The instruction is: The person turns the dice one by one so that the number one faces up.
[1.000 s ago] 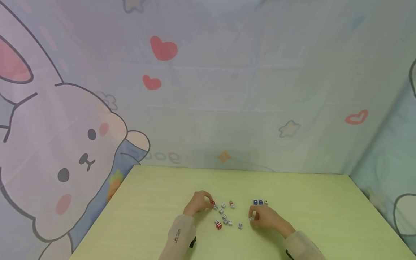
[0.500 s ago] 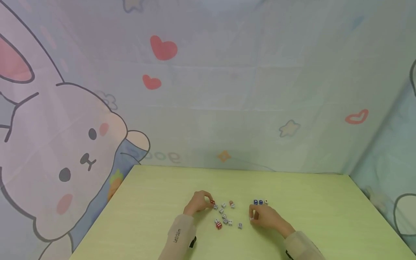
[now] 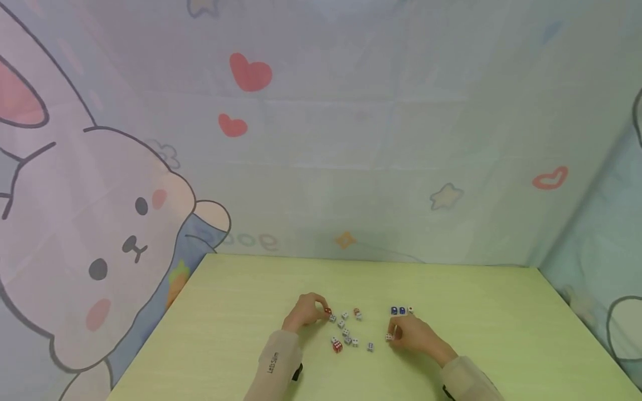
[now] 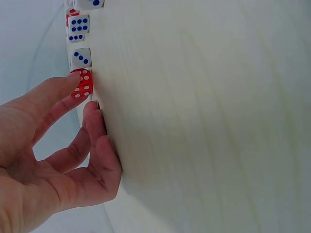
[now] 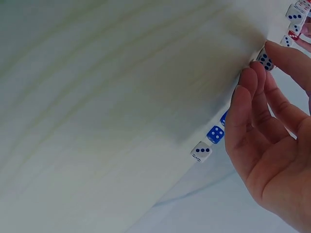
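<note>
On the left side of the scattered dice, my left hand (image 3: 304, 312) holds a red die (image 4: 83, 83) with white dots between thumb and finger. A white die (image 4: 80, 58) with blue dots sits right beside it in the left wrist view. My right hand (image 3: 413, 334) pinches another white die (image 5: 265, 59) at its fingertips, just above or on the table; I cannot tell which. Beyond that hand, two blue dice (image 3: 398, 311) and a white die (image 3: 411, 309) stand in a short row. The right hand's fingers partly hide one blue die in the right wrist view.
Between the hands lie several white dice (image 3: 346, 332). A larger red die (image 3: 337, 346) is at their near side, and a lone white die (image 3: 370, 347) lies closer to the right hand. The pale table (image 3: 241, 278) meets a printed cloth backdrop (image 3: 326, 167) behind.
The die at the right fingertips was mostly hidden half a second ago and now shows a dotted face; those fingers shifted slightly. The left hand stays in place.
</note>
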`<state>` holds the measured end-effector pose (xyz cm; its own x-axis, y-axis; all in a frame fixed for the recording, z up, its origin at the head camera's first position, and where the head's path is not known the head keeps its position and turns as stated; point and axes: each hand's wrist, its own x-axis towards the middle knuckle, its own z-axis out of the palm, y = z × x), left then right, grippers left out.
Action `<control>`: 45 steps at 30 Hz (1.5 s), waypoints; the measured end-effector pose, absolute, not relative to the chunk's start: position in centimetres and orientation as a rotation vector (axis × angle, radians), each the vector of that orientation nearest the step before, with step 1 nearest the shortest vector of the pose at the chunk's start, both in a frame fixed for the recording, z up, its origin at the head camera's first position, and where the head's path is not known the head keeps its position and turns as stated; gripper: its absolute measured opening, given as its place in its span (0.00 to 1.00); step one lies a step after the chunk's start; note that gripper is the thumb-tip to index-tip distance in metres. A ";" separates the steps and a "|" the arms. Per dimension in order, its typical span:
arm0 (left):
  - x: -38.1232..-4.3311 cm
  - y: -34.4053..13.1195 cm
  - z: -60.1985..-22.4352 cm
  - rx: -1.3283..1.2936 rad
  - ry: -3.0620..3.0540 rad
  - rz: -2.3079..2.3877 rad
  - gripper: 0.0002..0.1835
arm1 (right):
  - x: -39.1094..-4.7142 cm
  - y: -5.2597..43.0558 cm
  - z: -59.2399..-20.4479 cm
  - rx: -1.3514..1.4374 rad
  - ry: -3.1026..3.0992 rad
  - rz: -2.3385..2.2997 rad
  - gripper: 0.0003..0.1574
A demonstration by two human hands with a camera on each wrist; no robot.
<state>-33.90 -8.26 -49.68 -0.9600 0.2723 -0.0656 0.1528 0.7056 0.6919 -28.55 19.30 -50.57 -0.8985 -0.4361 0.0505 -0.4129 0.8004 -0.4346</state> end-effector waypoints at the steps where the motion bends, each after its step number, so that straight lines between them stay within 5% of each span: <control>1: -33.9 -8.3 -49.6 0.348 2.747 1.095 0.07 | -28.6 19.3 -50.6 -0.690 2.931 -0.691 0.10; 45: -33.6 -8.4 -49.6 0.394 2.766 1.079 0.07 | -28.4 19.3 -50.3 -0.649 2.926 -0.703 0.09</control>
